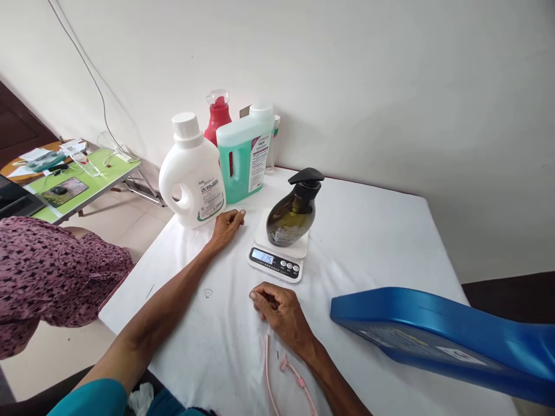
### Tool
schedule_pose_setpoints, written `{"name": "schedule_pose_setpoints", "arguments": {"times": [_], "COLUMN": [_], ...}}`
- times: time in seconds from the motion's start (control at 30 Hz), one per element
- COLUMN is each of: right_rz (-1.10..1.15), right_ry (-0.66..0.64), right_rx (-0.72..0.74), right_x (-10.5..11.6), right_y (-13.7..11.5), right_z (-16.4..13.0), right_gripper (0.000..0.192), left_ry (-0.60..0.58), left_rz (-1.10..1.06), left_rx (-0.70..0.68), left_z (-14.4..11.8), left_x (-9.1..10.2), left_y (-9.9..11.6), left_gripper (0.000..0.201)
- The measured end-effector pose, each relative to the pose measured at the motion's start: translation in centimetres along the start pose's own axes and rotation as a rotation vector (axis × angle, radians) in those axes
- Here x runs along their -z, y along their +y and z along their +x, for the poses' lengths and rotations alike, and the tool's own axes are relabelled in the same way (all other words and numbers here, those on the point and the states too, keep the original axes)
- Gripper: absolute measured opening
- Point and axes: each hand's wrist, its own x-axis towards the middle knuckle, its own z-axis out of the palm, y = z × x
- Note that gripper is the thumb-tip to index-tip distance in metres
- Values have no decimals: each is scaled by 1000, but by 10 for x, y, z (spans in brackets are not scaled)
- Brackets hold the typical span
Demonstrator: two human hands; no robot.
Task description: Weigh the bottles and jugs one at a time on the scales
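Note:
A dark green pump bottle (291,216) stands on a small white kitchen scale (277,267), whose lit display seems to read 815. My left hand (228,227) rests on the white-covered table (373,231) with its fingers curled in, left of the scale. It is close by the base of a white laundry detergent jug (193,173). In front of the scale, my right hand (280,309) lies in a loose fist, apart from the scale. Nothing shows in either hand. A pink cord (299,381) lies just below my right hand.
Behind the white jug are a jug of green liquid (240,162) and a red bottle (217,118). A big blue container (433,329) lies on the right. To the left are a person in star-patterned clothing (60,271) and a green table (102,167) with a laptop (17,199).

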Motion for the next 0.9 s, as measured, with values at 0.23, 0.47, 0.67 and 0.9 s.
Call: {"name": "schedule_pose_setpoints", "arguments": {"times": [0.23, 0.47, 0.67, 0.9], "right_rz": [-32, -50, -37, -33], "right_ry": [-1, -3, -2, -4], "right_rx": [-1, 17, 18, 13], "right_x": [1, 1, 0, 1], "right_y": [-1, -1, -1, -1], "right_z": [-1, -1, -1, -1], "right_gripper": [36, 35, 36, 36], "left_ry": [-33, -31, -35, -40], "left_rz": [37, 59, 69, 80], "left_rx": [8, -19, -3, -12], "left_z": [3, 3, 2, 2], "left_x": [2, 2, 1, 2], "left_y": [2, 1, 2, 3], "left_gripper": [51, 50, 49, 49]}}
